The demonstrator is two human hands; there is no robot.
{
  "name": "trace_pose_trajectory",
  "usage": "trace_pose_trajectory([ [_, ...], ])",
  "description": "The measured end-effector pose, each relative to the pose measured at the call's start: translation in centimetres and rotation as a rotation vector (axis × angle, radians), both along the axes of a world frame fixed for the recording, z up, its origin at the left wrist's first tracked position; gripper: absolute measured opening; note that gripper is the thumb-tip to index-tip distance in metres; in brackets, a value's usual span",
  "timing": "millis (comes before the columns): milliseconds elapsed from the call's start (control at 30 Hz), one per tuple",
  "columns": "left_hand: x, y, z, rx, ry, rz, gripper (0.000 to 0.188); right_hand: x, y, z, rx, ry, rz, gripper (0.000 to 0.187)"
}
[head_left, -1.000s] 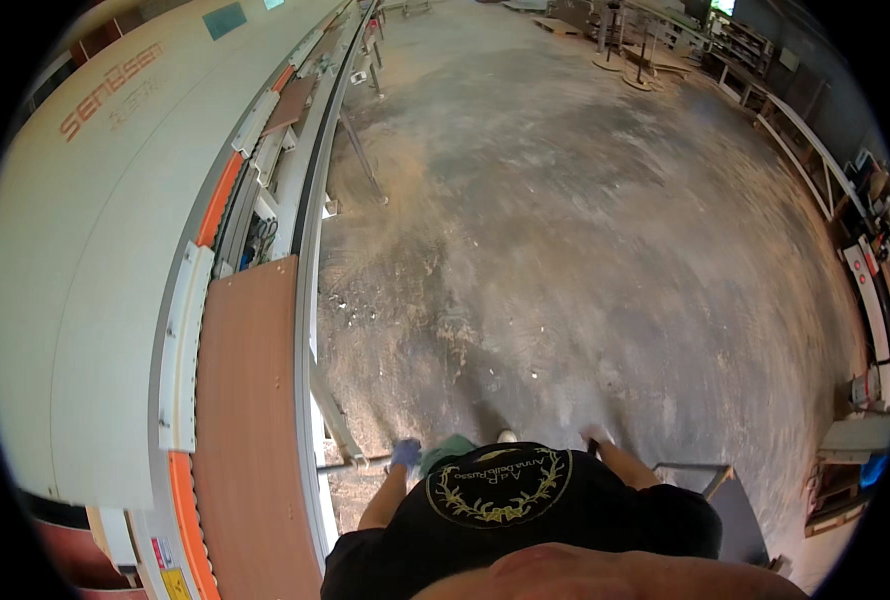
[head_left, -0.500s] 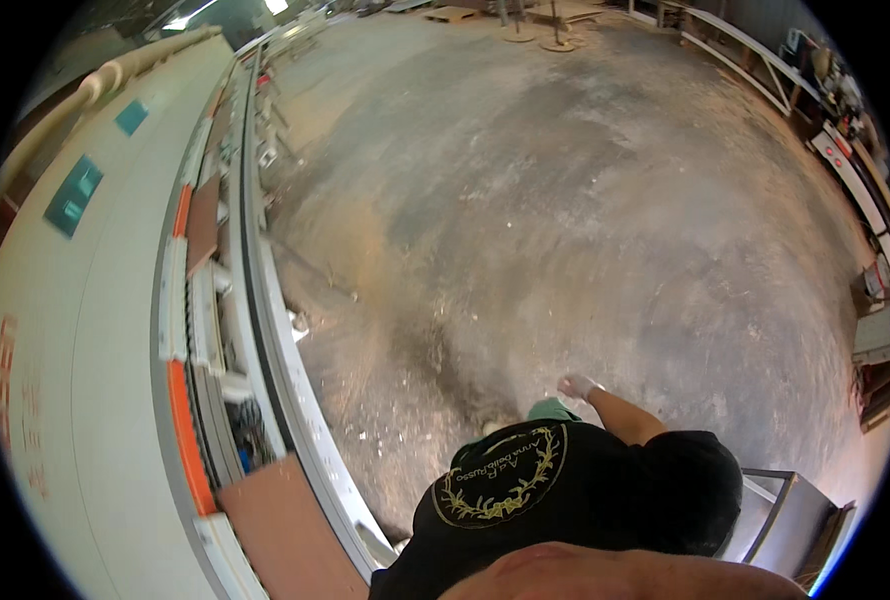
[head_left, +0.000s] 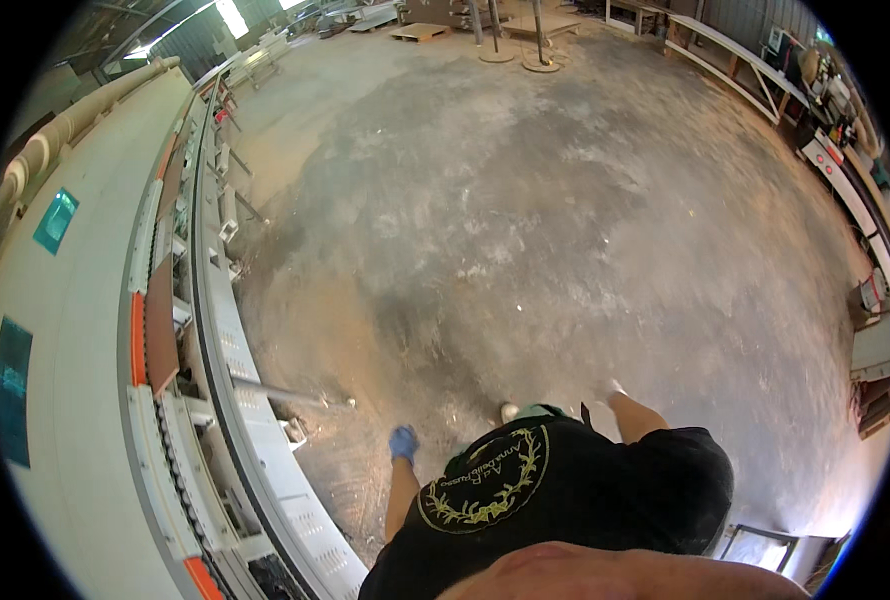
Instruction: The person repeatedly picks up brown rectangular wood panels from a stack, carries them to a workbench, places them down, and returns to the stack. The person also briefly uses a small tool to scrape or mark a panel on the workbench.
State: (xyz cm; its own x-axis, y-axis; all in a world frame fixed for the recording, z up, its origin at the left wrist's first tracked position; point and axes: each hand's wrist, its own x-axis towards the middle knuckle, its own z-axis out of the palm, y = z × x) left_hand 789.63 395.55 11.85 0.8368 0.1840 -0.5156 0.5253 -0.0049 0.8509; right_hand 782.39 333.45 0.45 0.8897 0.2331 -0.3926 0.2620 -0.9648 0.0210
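My left hand (head_left: 403,443), in a blue glove, hangs in front of me beside the long machine, touching nothing that I can see. Its fingers do not show clearly. My right hand (head_left: 617,387) is mostly hidden past my forearm; only a pale bit shows, and whether it holds anything I cannot tell. Nearest to my left hand is the machine's grey rail (head_left: 250,430), with a metal bar (head_left: 290,393) sticking out from it over the floor. A brown board (head_left: 163,330) stands in the machine's track, along the orange and white strip.
The pale machine casing (head_left: 85,400) with teal windows (head_left: 57,220) runs along my left. Concrete floor (head_left: 485,250) with dust and scraps stretches ahead. Far off are a pallet (head_left: 420,32) and upright poles (head_left: 538,35). A bench (head_left: 725,65) and another machine (head_left: 845,180) line the right; a metal frame (head_left: 760,545) is low right.
I have moved forward along the machine; its windows and the brown board have slid nearer. My left hand has swung into view, while my right hand has become mostly hidden.
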Motion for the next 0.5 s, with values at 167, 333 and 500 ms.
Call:
trace_pose_trajectory([
  [167,2.4,2.1,-2.5,0.551,0.276,-0.581,0.021,31.8,16.6,8.6,-0.031,-0.335,0.516,0.018],
  [333,11.6,7.9,-3.8,0.692,0.402,-0.694,0.021,51.6,31.8,18.6,1.277,0.124,-0.512,0.025],
  [500,31.4,13.8,-1.7,0.751,0.358,-0.758,0.021,59.2,29.5,13.8,0.722,0.083,-0.094,0.046],
])
